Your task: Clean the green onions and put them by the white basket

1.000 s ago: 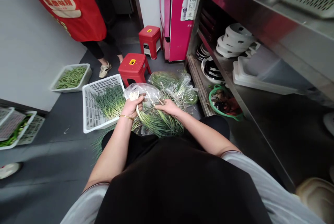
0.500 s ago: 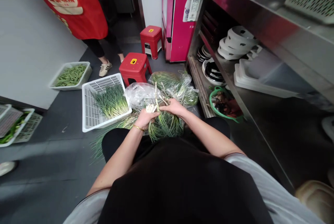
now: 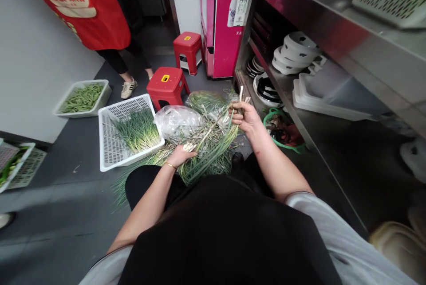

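Just below the centre of the frame, our left hand (image 3: 181,155) is curled closed around a bunch of scallions (image 3: 189,146), its white ends exposed at the top of the fist. Above and to the right, our right hand (image 3: 244,116) is mostly closed, gripping a few scallion stalks (image 3: 241,93) between thumb and fingers; their white ends point toward the top edge. Near both hands, a loose pile of stalks (image 3: 218,132) lies beside a clear plastic bag (image 3: 178,121). At left of centre, we locate a white basket (image 3: 108,143) containing further scallions (image 3: 135,130). Two red stools (image 3: 165,82) stand at upper centre. Right of centre, a green basket (image 3: 273,111) sits near our right forearm.
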Demonstrator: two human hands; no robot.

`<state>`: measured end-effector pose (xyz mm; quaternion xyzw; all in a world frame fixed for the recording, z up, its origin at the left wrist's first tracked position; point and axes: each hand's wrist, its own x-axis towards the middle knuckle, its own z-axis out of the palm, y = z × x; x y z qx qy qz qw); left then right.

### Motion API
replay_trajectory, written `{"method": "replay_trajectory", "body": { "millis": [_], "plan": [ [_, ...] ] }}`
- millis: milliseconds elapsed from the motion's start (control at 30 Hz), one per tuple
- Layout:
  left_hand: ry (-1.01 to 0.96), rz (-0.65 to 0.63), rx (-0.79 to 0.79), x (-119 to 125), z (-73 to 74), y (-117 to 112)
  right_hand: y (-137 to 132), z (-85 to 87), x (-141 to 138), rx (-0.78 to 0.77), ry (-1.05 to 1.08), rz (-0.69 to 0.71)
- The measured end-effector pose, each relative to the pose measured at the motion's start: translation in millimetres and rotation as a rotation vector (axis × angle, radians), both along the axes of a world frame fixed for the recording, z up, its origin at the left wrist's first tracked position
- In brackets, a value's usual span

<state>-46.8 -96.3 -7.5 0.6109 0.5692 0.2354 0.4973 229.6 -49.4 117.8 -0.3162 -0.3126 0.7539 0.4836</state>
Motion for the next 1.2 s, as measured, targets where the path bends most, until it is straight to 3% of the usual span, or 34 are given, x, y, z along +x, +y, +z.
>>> {"method": "replay_trajectory", "body": {
  "millis": [167, 267, 333, 433, 567, 700, 767, 867, 1033, 1133, 1200],
  "plan": [
    [0.089, -0.049, 0.003, -10.8, -14.1, 2.8, -0.4, 29.4, 22.9, 0.126, 0.031, -0.1],
    [0.087, 0.027, -0.019, -19.9, -20.6, 0.5, 2.6, 36.2, 37.8, 0.185, -0.174, -0.166],
    [0.02, 0.108, -0.023, -22.6, -20.3, 0.2, 5.7, 28.4, 37.5, 0.16, -0.428, -0.149],
    [-0.042, 0.126, -0.038, -20.5, -12.3, 1.5, 7.6, -0.1, 13.6, 0.077, -0.684, -0.106],
    [-0.023, 0.031, -0.018, -14.6, 0.9, -1.7, 8.4, -40.1, -35.3, 0.019, -0.624, -0.018],
    [-0.058, -0.002, -0.045, -7.7, 7.8, -7.0, 10.9, -59.4, -61.4, -0.039, -0.562, -0.026],
    [-0.165, 0.04, -0.108, 1.5, 12.8, -4.0, 9.3, -64.8, -68.1, -0.01, -0.591, 0.013],
    [-0.358, 0.091, -0.168, 23.2, 25.5, 8.9, 5.0, -69.8, -76.9, 0.155, -0.757, 0.002],
    [-0.492, 0.208, -0.186, 45.2, 40.0, 20.4, 13.1, -61.4, -61.7, 0.465, -1.159, -0.274],
    [-0.537, 0.243, -0.232, 40.7, 36.8, 12.3, 21.9, -53.5, -35.7, 0.437, -1.277, -0.386],
    [-0.576, 0.265, -0.249, 36.6, 33.8, 6.9, 21.5, -52.3, -28.1, 0.332, -1.214, -0.324]
  ]
}}
